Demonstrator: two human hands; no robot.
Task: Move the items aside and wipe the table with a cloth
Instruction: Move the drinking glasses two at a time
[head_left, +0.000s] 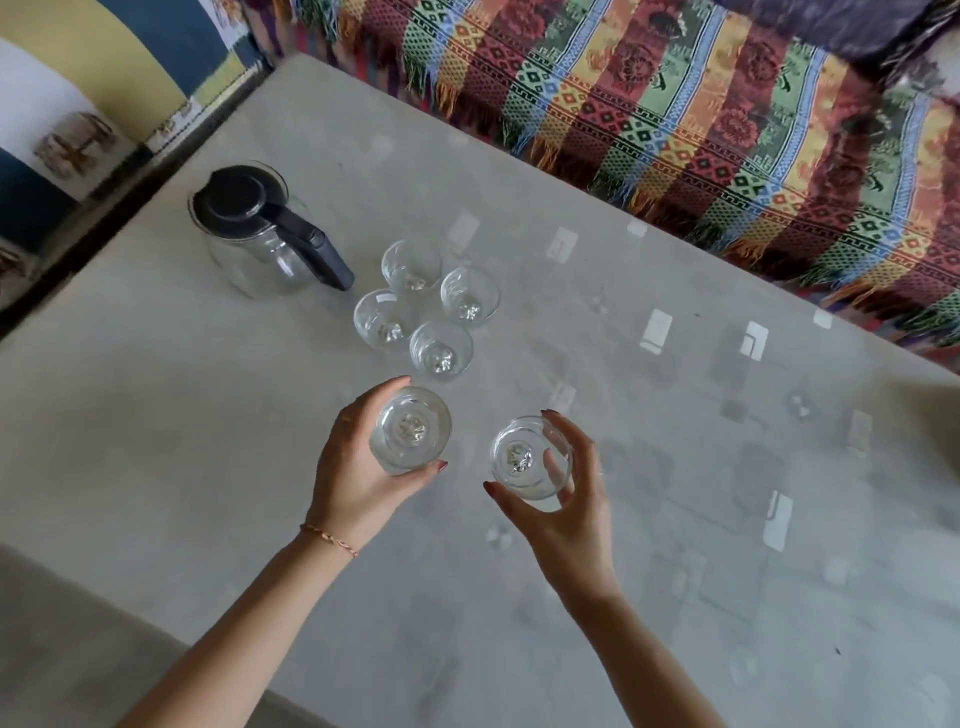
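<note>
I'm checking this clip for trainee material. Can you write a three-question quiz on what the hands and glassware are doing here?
1. True or false: each hand has a clear drinking glass in its grip.
2. How many clear glasses stand ungripped in the cluster beside the clear glass jug with the black lid and handle?
3. Multiple choice: where is the wiping cloth? A) in the left hand B) on the grey glossy table C) not in view

Key
1. True: the left hand holds the left glass, the right hand holds the right glass.
2. Four, in the cluster of four glasses on the table.
3. C.
</note>
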